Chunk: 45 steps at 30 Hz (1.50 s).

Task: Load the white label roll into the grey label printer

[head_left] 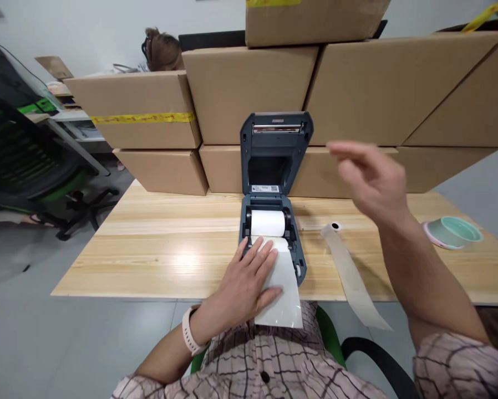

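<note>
A dark grey label printer stands on the wooden table with its lid raised. Inside it sits a white label roll, and a strip of label paper runs from it over the printer's front and past the table edge. My left hand lies flat on that strip, fingers stretched out, at the front of the printer. Raised in the air to the right of the lid, my right hand is slightly blurred, with its fingers extended and nothing seen in it.
Stacked cardboard boxes line the table's back edge. Right of the printer lies a small roll with a loose strip hanging over the front edge. A green bowl-like container stands farther right. Behind the boxes a person's head shows; an office chair is at left.
</note>
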{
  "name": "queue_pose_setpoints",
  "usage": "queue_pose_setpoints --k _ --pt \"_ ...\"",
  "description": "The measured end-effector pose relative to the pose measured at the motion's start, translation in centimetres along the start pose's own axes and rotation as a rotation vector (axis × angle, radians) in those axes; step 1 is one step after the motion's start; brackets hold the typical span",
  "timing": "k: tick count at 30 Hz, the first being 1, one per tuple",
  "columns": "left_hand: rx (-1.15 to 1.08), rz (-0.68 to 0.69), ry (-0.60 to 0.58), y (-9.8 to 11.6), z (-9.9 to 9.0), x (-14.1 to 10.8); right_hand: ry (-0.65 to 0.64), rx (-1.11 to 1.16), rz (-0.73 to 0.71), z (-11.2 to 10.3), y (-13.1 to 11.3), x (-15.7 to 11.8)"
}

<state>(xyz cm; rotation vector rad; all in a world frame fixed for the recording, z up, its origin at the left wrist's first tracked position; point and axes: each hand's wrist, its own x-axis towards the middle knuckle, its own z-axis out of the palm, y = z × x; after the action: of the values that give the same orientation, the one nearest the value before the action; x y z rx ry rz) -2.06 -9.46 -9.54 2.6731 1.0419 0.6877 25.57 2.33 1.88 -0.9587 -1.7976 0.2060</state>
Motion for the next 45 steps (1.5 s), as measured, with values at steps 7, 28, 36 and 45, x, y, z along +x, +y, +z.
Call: queue_pose_setpoints --k 7,28,36,45 --pt "-0.048 0.05 0.121 2.2 0.1 -2.8 -0.131 0.315 0.262 5.7 4.9 8.3" --pt "-0.954 -0.68 0.393 -0.8 0.7 1.1 -0.455 -0.092 -0.021 3.5 -3.6 -13.8" --pt "-1.014 -0.651 0.516 0.4 1.6 0.8 -0.361 -0.142 -0.026 5.5 -3.4 -14.7" --pt "-0.56 -0.54 0.994 2.8 2.6 -3.3 -0.284 -0.211 -0.13 5.9 -3.6 -14.3"
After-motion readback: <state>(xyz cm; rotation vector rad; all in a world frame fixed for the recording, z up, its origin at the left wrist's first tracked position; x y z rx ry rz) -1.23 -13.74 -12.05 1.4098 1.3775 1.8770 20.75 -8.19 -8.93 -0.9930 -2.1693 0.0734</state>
